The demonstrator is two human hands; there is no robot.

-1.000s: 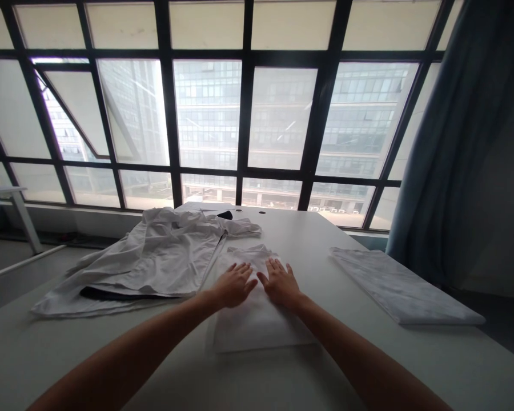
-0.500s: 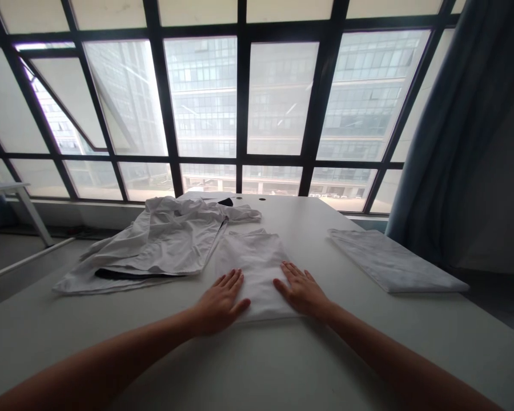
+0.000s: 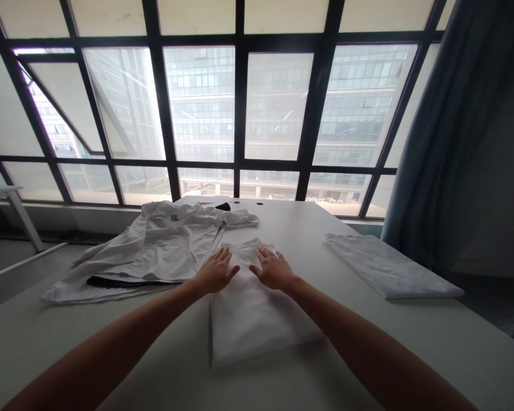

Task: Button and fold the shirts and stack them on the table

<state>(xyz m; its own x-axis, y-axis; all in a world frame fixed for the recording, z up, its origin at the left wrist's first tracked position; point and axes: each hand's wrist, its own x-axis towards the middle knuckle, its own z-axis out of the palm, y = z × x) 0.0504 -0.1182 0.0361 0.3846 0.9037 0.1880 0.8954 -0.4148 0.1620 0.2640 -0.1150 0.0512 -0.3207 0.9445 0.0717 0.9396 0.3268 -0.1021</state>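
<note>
A folded white garment (image 3: 257,319) lies on the white table in front of me, its near edge towards me and its far end slightly rumpled. My left hand (image 3: 216,270) rests palm down on its far left part, fingers stretched out. Opposite it, my right hand (image 3: 272,267) lies flat on the far right part, fingers extended and thumb pointing inward. Neither hand grips the cloth. To the left, a larger loose white garment (image 3: 167,245) with a dark strip along its near edge is spread out, wrinkled.
Another folded white cloth (image 3: 389,265) lies at the table's right edge. The white table (image 3: 154,354) reaches towards large black-framed windows (image 3: 205,108). A dark blue curtain (image 3: 428,142) hangs at the right. A second white table (image 3: 21,211) stands at far left.
The folded garment has come nearer to me, and its near edge now sits lower in view. Both hands are now farther up on its far part, still flat.
</note>
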